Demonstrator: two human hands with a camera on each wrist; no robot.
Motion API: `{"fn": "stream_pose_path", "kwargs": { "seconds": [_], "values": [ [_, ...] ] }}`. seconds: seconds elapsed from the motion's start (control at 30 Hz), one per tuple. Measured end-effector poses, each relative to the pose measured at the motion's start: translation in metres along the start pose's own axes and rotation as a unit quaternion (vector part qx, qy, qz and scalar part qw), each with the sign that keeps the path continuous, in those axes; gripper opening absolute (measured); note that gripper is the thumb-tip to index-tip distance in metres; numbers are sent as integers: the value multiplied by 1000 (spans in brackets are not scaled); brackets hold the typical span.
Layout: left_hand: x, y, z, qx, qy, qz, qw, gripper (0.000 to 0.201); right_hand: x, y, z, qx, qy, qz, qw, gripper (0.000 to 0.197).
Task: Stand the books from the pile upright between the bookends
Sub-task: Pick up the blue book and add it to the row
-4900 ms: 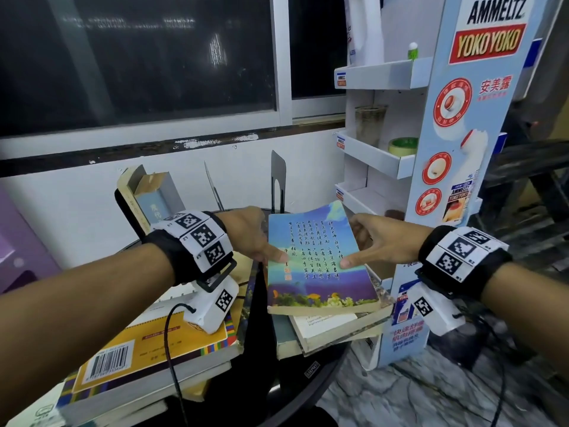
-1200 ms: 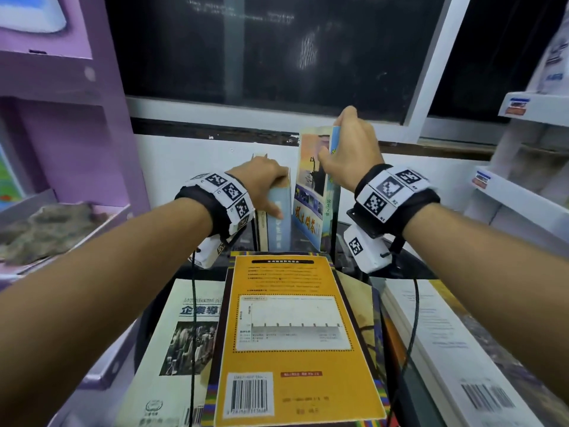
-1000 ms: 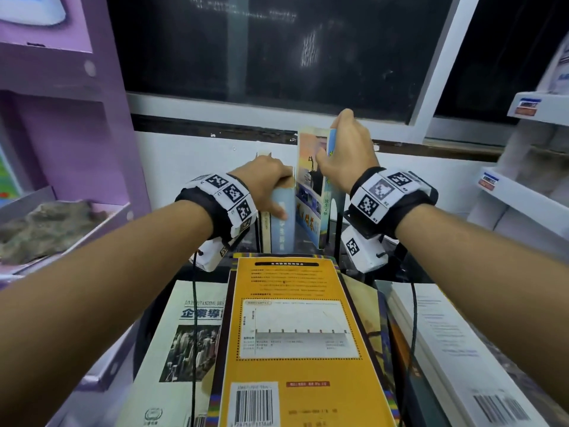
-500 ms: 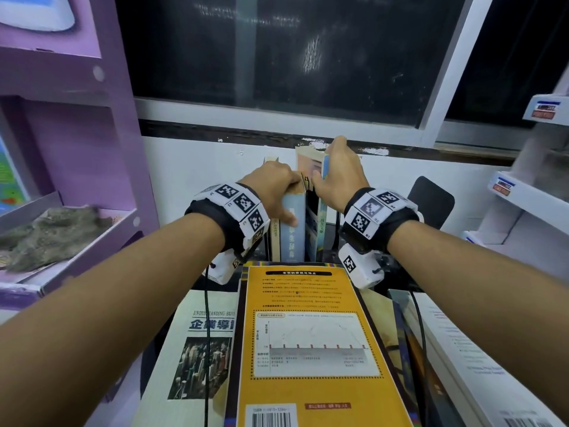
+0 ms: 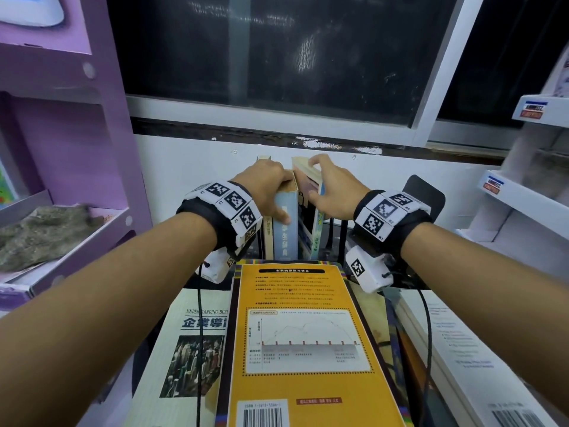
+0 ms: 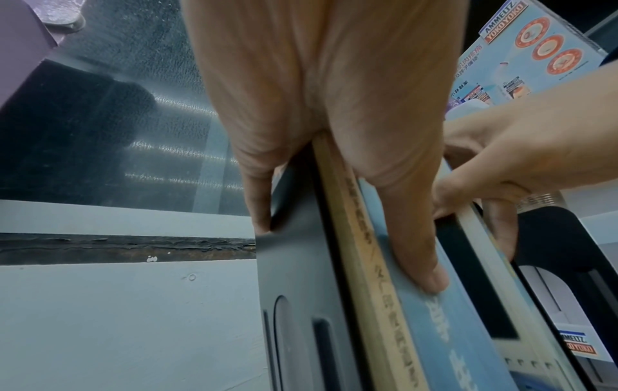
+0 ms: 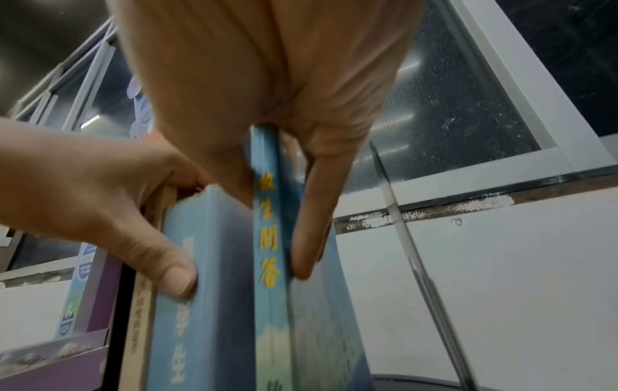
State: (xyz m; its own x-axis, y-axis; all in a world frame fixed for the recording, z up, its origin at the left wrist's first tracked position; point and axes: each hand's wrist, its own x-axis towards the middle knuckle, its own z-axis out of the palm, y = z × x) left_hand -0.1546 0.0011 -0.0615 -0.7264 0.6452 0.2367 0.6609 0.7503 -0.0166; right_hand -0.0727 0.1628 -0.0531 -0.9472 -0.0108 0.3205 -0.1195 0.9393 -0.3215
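Between two black bookends stand a tan-spined book (image 5: 268,238), a thick blue book (image 5: 285,232) and a thin blue book (image 5: 317,232) with yellow characters on its spine. My left hand (image 5: 277,195) grips the tops of the tan and thick blue books, thumb on the blue spine (image 6: 431,277), one finger against the left bookend (image 6: 294,291). My right hand (image 5: 320,186) pinches the thin blue book (image 7: 269,251) near its top, upright against the thick one. The right bookend (image 5: 428,195) stands apart from it. The pile lies in front, a yellow book (image 5: 301,334) on top.
A white-and-green book (image 5: 191,349) and a white book (image 5: 462,349) lie either side of the yellow one. A purple shelf unit (image 5: 92,149) stands at the left, a white display rack (image 5: 523,195) at the right. A white wall and dark window (image 5: 277,57) are behind.
My right hand has brought the thin blue book down from above the row until it stands beside the thick blue book. My left hand has kept hold of the standing books.
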Motion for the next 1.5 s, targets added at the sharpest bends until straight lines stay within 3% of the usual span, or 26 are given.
{"fn": "stream_pose_path", "kwargs": {
  "seconds": [0.13, 0.27, 0.5, 0.7, 1.2, 1.33, 1.5],
  "values": [
    [-1, 1, -2, 3, -6, -3, 1000, 68, -5, -1, -12, -80, -93, -35, 992, 77],
    [-3, 3, -3, -6, -4, 3, 1000, 71, -2, -1, -16, -165, -144, -51, 974, 106],
    [-5, 5, -4, -9, -1, 10, 1000, 78, 9, -7, -10, -174, -127, -71, 974, 83],
    [-4, 4, -3, -10, -1, 4, 1000, 79, 11, -4, -2, -149, -89, -84, 981, 87],
    [-18, 9, -17, -1, -40, 6, 999, 68, -4, -2, -12, -131, -97, -87, 983, 95],
    [-43, 15, -25, -25, -3, -15, 1000, 62, -20, 1, -24, -122, -76, -110, 984, 90],
    [-90, 23, -38, -77, 46, -13, 996, 83, -51, 5, -41, -121, -81, -110, 983, 84]
  ]
}}
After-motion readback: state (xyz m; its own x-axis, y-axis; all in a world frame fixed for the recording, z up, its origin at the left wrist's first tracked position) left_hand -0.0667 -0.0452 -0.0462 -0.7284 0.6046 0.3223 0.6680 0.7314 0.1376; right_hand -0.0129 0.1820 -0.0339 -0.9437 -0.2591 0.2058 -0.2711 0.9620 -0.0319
